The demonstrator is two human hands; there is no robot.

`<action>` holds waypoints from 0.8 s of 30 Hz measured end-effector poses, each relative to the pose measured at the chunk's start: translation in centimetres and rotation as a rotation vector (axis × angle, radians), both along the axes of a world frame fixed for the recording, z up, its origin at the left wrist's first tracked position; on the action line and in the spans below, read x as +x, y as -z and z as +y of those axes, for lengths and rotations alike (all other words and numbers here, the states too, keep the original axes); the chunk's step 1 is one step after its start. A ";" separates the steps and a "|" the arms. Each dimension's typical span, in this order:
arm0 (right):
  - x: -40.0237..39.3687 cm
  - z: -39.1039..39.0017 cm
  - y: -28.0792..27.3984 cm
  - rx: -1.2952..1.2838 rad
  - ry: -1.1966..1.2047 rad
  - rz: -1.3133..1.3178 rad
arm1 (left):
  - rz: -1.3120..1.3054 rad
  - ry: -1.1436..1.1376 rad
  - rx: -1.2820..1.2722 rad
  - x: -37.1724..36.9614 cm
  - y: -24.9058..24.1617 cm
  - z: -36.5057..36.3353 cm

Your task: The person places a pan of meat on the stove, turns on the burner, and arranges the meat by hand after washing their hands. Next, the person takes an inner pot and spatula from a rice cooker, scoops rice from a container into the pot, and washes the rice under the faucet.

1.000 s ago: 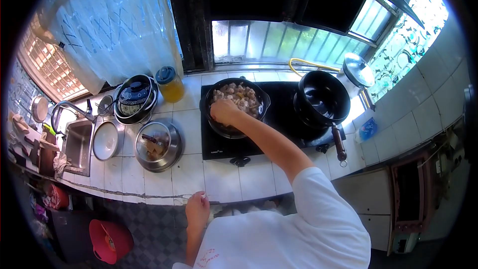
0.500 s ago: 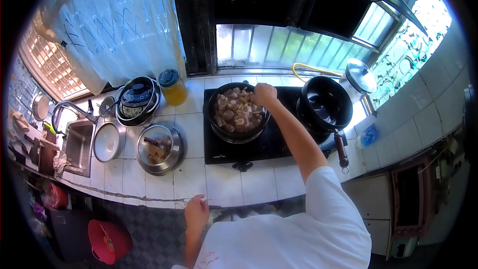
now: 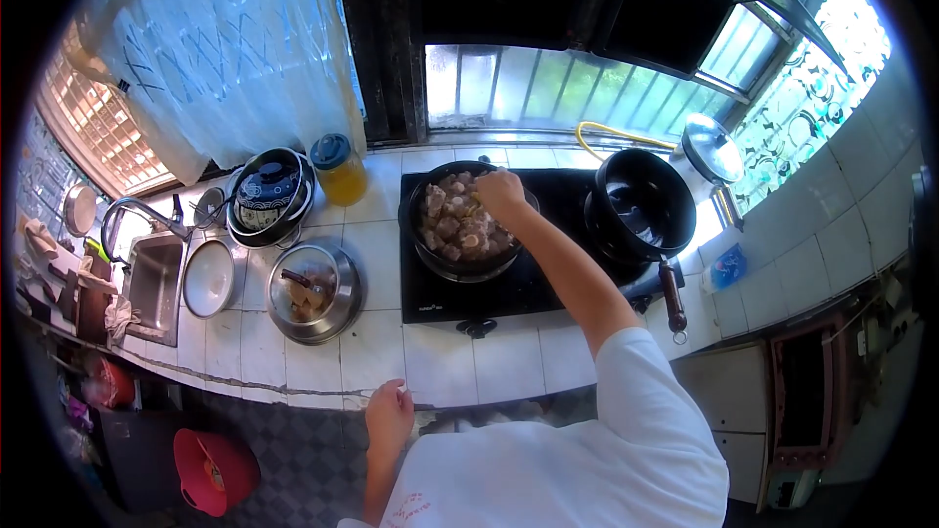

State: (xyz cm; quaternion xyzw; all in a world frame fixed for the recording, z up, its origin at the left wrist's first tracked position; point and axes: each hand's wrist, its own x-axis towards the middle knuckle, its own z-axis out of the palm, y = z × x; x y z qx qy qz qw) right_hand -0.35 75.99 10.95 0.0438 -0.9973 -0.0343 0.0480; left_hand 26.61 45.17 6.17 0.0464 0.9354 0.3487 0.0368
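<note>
My right hand [image 3: 502, 193] is over the right side of a dark frying pan [image 3: 411, 225], its fingers closed and pointing down at the food. What they hold, if anything, is hidden behind the hand. Chunks of browned meat [image 3: 455, 218], with some yellowish pieces among them, fill the pan, which sits on the left part of a black glass cooktop [image 3: 548, 279]. Low in front of the counter's edge is my left hand [image 3: 389, 418], curled closed with the thumb on top and no object showing in it.
A black saucepan [image 3: 641, 200] stands on the cooktop's right side, its handle toward me. Left of the cooktop are a glass-lidded steel pot [image 3: 313, 328], a white plate [image 3: 208, 279], stacked bowls [image 3: 269, 191] and a jar of yellow liquid [image 3: 340, 181]. The sink [image 3: 156, 274] is farther left.
My right hand has moved slightly left and down, farther over the meat in the pan. My left hand has barely shifted.
</note>
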 end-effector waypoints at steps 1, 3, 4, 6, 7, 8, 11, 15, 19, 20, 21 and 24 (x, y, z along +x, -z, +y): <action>-0.4 -0.1 0.3 0.003 -0.020 0.018 | -0.002 0.000 0.010 -0.1 0.0 0.0; -0.9 0.0 0.9 0.006 -0.040 0.036 | 0.012 -0.005 0.016 -0.1 0.1 0.0; -1.1 -0.1 0.9 0.015 -0.029 0.020 | 0.027 -0.010 0.021 -0.2 0.1 0.0; -1.3 -0.1 1.1 0.025 -0.021 0.006 | 0.020 -0.023 0.017 -0.2 -0.2 0.0; -1.4 0.0 1.2 0.006 -0.022 0.011 | 0.013 -0.036 0.014 -0.2 -0.3 0.0; -1.5 0.2 1.3 -0.012 -0.023 0.019 | 0.016 -0.036 0.015 -0.1 -0.2 0.0; -1.9 0.5 1.0 -0.070 0.023 -0.051 | 0.021 -0.033 -0.003 0.1 -0.1 -0.4; -1.7 2.3 -0.4 -0.100 0.018 -0.068 | 0.012 -0.040 0.001 0.4 -0.1 -0.8; -0.8 3.2 -1.7 -0.139 0.026 -0.074 | 0.045 -0.034 -0.007 0.4 0.3 -1.1; -0.9 3.2 -1.1 -0.169 0.046 -0.069 | 0.045 -0.031 -0.007 0.3 0.3 -1.1; -1.1 3.3 -0.5 -0.199 0.067 -0.065 | 0.039 -0.027 0.000 0.3 0.3 -1.1; -0.8 2.8 0.4 -0.165 0.056 -0.011 | 0.023 -0.018 0.005 0.2 0.0 -0.8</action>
